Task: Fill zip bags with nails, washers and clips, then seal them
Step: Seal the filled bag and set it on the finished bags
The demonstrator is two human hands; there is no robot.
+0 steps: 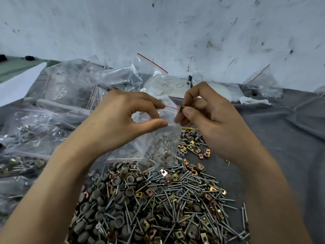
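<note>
Filled bags (44, 106) are lying piled along the left of the frame. The left hand (123, 118) is hovering at centre left, forearm slanting up from the lower left. Its thumb and forefinger are pinching the left lip of the bag (158, 147), the other fingers curling loosely behind. The bag is hanging at the centre, long axis near upright, mouth pointing up, washers and nails showing inside. Its bottom is at the upper edge of the heap (158, 199) of nails, washers and clips. The right hand (209, 118), forearm slanting up from the lower right, is pinching a clip (181, 108) between thumb and forefinger just over the mouth's right edge. Grey cloth (284, 138) is lying rumpled on the right.
</note>
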